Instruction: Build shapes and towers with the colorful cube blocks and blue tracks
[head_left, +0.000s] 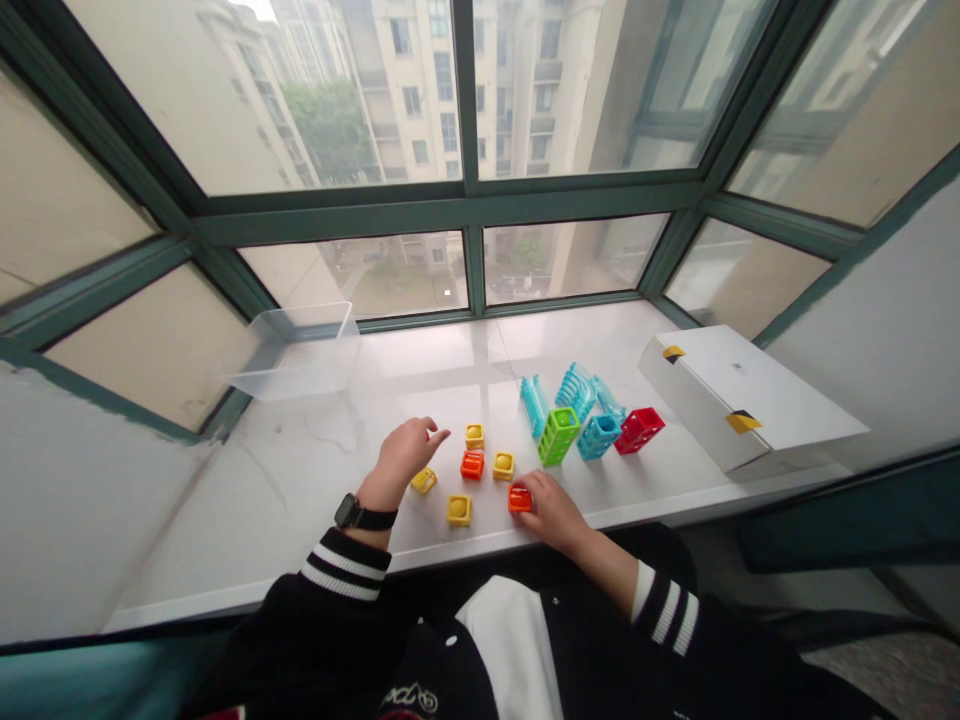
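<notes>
My right hand [553, 508] has its fingers and thumb around an orange-red toy block [519, 498] near the front edge of the sill. Over on the left, my left hand [406, 450] hovers with thumb and finger apart and nothing visible in it. Just below it lies a tilted yellow block [424, 481]. Between the hands sit another orange-red block [472, 465] and three more yellow blocks: one at the back [474, 436], one to the right [503, 465] and one in front [459, 510].
Right of the blocks stand a green hollow tower [559, 437], a blue one [598, 438] and a red one [640, 430]. Light-blue track pieces [576, 390] lie behind them. A clear plastic bin [300, 350] is at back left, a white box [750, 395] at right. Windows rise behind.
</notes>
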